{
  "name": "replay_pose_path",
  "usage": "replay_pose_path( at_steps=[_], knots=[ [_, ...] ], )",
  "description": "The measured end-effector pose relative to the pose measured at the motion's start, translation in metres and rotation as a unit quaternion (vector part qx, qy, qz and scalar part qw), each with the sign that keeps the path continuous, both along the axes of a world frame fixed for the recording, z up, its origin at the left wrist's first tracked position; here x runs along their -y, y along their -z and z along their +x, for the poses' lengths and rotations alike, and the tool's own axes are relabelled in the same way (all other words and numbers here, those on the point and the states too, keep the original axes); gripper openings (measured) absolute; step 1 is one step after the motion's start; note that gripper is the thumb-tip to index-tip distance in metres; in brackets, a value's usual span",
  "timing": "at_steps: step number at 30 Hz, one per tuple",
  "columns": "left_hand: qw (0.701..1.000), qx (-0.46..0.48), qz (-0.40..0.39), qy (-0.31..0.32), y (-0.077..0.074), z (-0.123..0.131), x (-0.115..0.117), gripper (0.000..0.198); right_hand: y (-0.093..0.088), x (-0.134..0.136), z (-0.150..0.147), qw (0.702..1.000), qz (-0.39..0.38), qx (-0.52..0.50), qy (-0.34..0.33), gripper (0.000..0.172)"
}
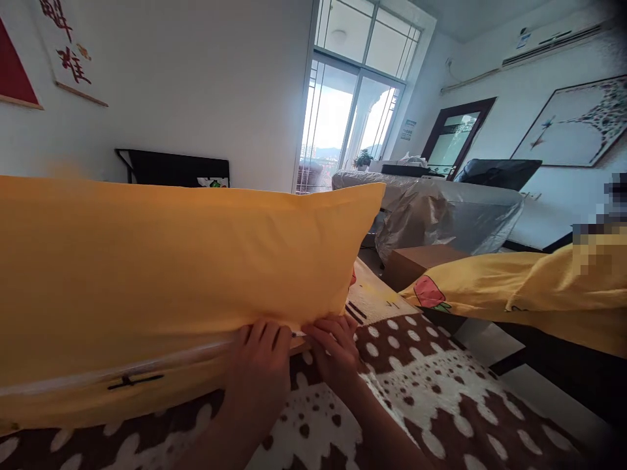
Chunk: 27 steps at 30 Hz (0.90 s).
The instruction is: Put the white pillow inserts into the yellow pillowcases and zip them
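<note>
A big yellow pillow point(171, 274) fills the left and middle of the head view, lying on a brown and white spotted blanket point(431, 398). Along its lower edge runs a white zipper strip point(147, 365). My left hand point(257, 365) presses its curled fingers on that edge. My right hand point(336, 349) is just beside it, fingers pinched on the same edge near the zipper's end.
A yellow quilt with a strawberry print point(514, 294) lies at the right over a cardboard box point(416, 261). Behind stands furniture under a grey plastic cover point(450, 209). A balcony door point(347, 117) is at the back. A person is partly in view at the far right.
</note>
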<state>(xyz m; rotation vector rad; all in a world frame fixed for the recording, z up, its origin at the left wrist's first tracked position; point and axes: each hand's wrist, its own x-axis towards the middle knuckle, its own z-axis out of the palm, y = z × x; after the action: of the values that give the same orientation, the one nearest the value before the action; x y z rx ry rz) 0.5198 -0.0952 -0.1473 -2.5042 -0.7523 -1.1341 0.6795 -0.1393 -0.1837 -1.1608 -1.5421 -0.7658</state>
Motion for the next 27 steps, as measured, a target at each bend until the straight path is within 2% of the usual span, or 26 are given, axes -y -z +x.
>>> replay_pose_path(
  at_steps=[3,5,7,10,15,19,22,25,27],
  knots=[
    [0.998,-0.011,0.052,0.044,0.001,-0.016,-0.006,0.017,0.001,-0.001,-0.001,1.000,0.004,-0.004,0.000,0.016],
    [0.993,-0.026,0.100,0.064,0.005,-0.028,-0.010,0.024,0.003,-0.002,-0.002,1.000,0.005,-0.002,0.000,0.017],
    [0.989,-0.032,0.130,0.057,0.008,-0.040,-0.013,0.029,0.005,-0.003,-0.002,1.000,0.002,0.001,-0.001,0.017],
    [0.987,-0.013,0.156,0.045,0.013,-0.054,-0.016,0.026,0.007,-0.004,-0.001,1.000,-0.006,0.003,0.000,0.016],
    [0.989,0.016,0.144,0.034,0.020,-0.063,-0.018,0.022,0.000,0.002,-0.007,1.000,-0.005,0.025,0.018,0.016],
    [0.991,0.044,0.119,0.045,0.022,-0.060,-0.017,0.017,-0.019,0.002,-0.032,0.996,-0.009,0.086,0.016,0.018],
    [0.987,0.086,0.127,0.039,0.021,-0.058,-0.016,0.016,-0.044,-0.006,-0.055,0.980,-0.092,0.176,-0.003,0.017],
    [0.988,0.101,0.115,0.021,0.021,-0.057,-0.017,0.018,-0.068,-0.016,-0.069,0.949,-0.194,0.249,0.006,0.010],
    [0.990,0.107,0.095,0.016,0.022,-0.056,-0.019,0.018,-0.076,-0.020,-0.072,0.937,-0.215,0.273,0.019,0.011]
  ],
)
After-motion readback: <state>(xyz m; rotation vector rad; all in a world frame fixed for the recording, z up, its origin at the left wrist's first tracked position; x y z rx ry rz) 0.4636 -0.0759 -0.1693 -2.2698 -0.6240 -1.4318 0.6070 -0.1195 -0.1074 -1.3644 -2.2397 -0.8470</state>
